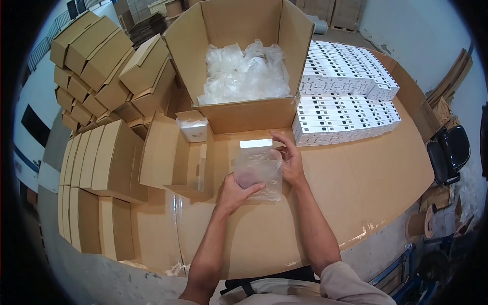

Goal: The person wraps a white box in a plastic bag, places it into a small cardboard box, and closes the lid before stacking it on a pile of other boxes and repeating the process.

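My left hand (236, 195) is closed around the lower left of a clear plastic bag (267, 175), with the thumb lying across its front. A small white box (256, 144) shows at the bag's upper end, its white edge standing out at the top; the rest is blurred behind the plastic. At the bag's upper right edge is my right hand (291, 161), its fingers apart and bent toward the white box. Left of the bag stands an open brown carton (193, 190), with a plastic-wrapped white box (194, 130) inside at its far end.
A large open carton (249, 117) full of clear plastic bags (249, 71) stands at the back. Stacked white boxes (345, 119) fill the back right of the cardboard-covered table (356, 188). Brown cartons (109, 157) stand and pile up on the left. A black chair (450, 152) is at the right.
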The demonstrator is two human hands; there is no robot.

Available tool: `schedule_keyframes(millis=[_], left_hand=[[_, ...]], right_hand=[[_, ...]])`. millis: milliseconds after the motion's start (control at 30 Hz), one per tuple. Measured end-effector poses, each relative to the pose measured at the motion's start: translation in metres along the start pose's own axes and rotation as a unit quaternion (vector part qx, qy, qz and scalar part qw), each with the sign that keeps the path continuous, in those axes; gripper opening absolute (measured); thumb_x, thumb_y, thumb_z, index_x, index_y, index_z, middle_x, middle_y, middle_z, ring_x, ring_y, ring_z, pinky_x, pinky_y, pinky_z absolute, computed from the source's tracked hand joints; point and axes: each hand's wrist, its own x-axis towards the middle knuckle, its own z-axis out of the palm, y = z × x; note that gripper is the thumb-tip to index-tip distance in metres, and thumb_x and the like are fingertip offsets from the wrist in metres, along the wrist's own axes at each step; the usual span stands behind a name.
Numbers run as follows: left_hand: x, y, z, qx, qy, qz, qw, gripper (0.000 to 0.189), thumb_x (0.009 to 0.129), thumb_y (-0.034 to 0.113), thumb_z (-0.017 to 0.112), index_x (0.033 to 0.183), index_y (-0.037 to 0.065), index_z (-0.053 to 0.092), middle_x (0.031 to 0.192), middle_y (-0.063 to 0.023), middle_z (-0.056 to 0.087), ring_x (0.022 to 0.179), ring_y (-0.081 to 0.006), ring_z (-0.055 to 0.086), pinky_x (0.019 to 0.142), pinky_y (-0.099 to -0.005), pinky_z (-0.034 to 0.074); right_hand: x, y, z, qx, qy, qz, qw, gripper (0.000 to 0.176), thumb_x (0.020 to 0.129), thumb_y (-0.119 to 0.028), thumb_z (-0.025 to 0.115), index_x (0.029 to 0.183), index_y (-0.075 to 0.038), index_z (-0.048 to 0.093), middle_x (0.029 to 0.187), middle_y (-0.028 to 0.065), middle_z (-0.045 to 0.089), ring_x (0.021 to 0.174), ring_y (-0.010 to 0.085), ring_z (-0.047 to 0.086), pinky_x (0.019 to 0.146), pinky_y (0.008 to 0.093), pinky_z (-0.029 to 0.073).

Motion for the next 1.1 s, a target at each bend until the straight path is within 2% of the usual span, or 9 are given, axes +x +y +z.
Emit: schedule_keyframes(millis=[67, 167, 233, 333, 433, 533, 633, 933, 1100], left_hand=[[0.001, -0.001, -0.001, 0.008, -0.001, -0.018, 1.000, 0.045, 0.080, 0.004, 0.088, 0.119, -0.002, 0.067, 0.111, -0.0076, 0.074, 0.100, -0.0153, 0.069, 0.092, -0.0321, 0.057], [0.003, -0.012, 0.001, -0.024, 0.010, 0.032, 0.999, 0.044, 0.077, 0.018, 0.093, 0.112, 0.001, 0.073, 0.102, -0.0051, 0.076, 0.092, -0.0137, 0.070, 0.084, -0.0316, 0.057], [0.002, -0.010, 0.002, -0.016, 0.017, 0.032, 0.999, 0.043, 0.077, 0.018, 0.093, 0.111, 0.001, 0.073, 0.101, -0.0051, 0.076, 0.092, -0.0138, 0.070, 0.084, -0.0316, 0.057], [0.002, -0.008, 0.002, -0.023, 0.010, 0.023, 0.999, 0.044, 0.076, 0.019, 0.094, 0.110, 0.001, 0.073, 0.101, -0.0055, 0.076, 0.091, -0.0141, 0.070, 0.084, -0.0317, 0.057], [0.002, -0.009, 0.002, -0.035, 0.011, 0.020, 0.999, 0.044, 0.076, 0.019, 0.094, 0.110, 0.001, 0.073, 0.101, -0.0057, 0.077, 0.092, -0.0142, 0.070, 0.084, -0.0318, 0.057], [0.001, -0.009, 0.003, -0.025, 0.019, 0.027, 0.999, 0.046, 0.075, 0.021, 0.094, 0.110, 0.001, 0.073, 0.102, -0.0064, 0.077, 0.092, -0.0151, 0.071, 0.085, -0.0324, 0.057], [0.001, -0.015, 0.001, 0.015, 0.041, 0.016, 0.999, 0.050, 0.073, 0.026, 0.095, 0.110, 0.001, 0.073, 0.102, -0.0078, 0.077, 0.093, -0.0166, 0.072, 0.086, -0.0333, 0.057], [0.003, -0.015, 0.001, 0.023, 0.027, 0.009, 0.999, 0.052, 0.072, 0.030, 0.096, 0.109, 0.001, 0.074, 0.103, -0.0084, 0.078, 0.094, -0.0172, 0.072, 0.086, -0.0337, 0.057], [0.003, -0.015, 0.000, 0.034, 0.029, 0.020, 0.999, 0.051, 0.073, 0.028, 0.095, 0.110, 0.001, 0.074, 0.102, -0.0080, 0.078, 0.094, -0.0161, 0.072, 0.086, -0.0332, 0.056]], right_hand=[[-0.005, 0.006, 0.002, 0.018, -0.025, 0.009, 0.999, 0.047, 0.091, -0.002, 0.074, 0.136, -0.006, 0.064, 0.126, 0.0068, 0.067, 0.105, 0.0151, 0.066, 0.091, 0.0306, 0.054], [-0.007, 0.000, 0.007, 0.026, -0.022, 0.023, 0.999, 0.048, 0.088, -0.001, 0.077, 0.134, -0.005, 0.065, 0.119, 0.0074, 0.069, 0.100, 0.0155, 0.067, 0.089, 0.0300, 0.055], [-0.006, 0.001, 0.007, 0.025, -0.016, 0.034, 0.999, 0.049, 0.087, -0.001, 0.078, 0.134, -0.004, 0.065, 0.115, 0.0076, 0.070, 0.097, 0.0151, 0.068, 0.088, 0.0294, 0.055], [-0.007, -0.003, 0.005, 0.023, -0.037, 0.040, 0.998, 0.050, 0.089, 0.004, 0.073, 0.137, -0.001, 0.062, 0.125, 0.0085, 0.067, 0.107, 0.0155, 0.065, 0.095, 0.0308, 0.053], [-0.008, -0.003, 0.004, -0.002, -0.018, 0.053, 0.998, 0.046, 0.092, 0.003, 0.073, 0.136, -0.002, 0.062, 0.123, 0.0084, 0.067, 0.106, 0.0148, 0.065, 0.094, 0.0301, 0.053], [-0.005, 0.000, 0.005, 0.051, 0.057, 0.062, 0.995, 0.038, 0.094, 0.000, 0.072, 0.131, -0.003, 0.064, 0.112, 0.0087, 0.070, 0.098, 0.0141, 0.067, 0.085, 0.0306, 0.056], [-0.001, -0.002, 0.000, 0.042, 0.093, -0.011, 0.995, 0.034, 0.096, 0.003, 0.068, 0.129, -0.002, 0.061, 0.116, 0.0102, 0.069, 0.098, 0.0143, 0.068, 0.082, 0.0303, 0.057], [0.000, -0.020, -0.007, 0.246, 0.148, 0.026, 0.958, 0.033, 0.099, 0.001, 0.066, 0.122, -0.004, 0.044, 0.116, 0.0162, 0.063, 0.104, 0.0255, 0.070, 0.084, 0.0448, 0.068], [-0.003, -0.025, -0.007, 0.292, 0.145, 0.038, 0.945, 0.029, 0.098, -0.001, 0.069, 0.117, -0.003, 0.047, 0.113, 0.0173, 0.066, 0.102, 0.0257, 0.072, 0.083, 0.0450, 0.068]])
